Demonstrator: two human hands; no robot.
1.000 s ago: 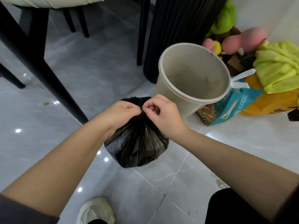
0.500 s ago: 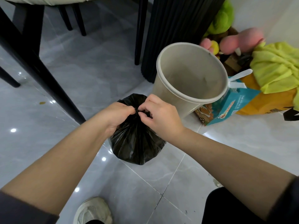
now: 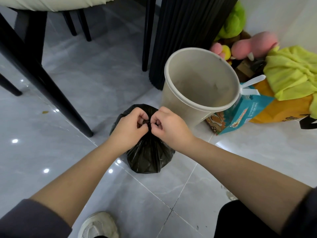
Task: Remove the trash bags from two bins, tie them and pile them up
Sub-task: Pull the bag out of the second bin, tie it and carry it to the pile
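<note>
Trash bag: black, glossy, creasing up to a gathered neck (sitting on the grey floor tiles), centre frame.
Left hand: pinching the neck.
Right hand: pinching the neck too.
Bin: beige, unlined, standing at 2 o'clock from the bag.

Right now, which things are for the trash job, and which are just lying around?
For the job:
black trash bag
left hand and right hand, both pinching its knot
beige bin, with no bag in it

Just lying around:
plush toys
yellow cloth
teal box
chair legs
</note>
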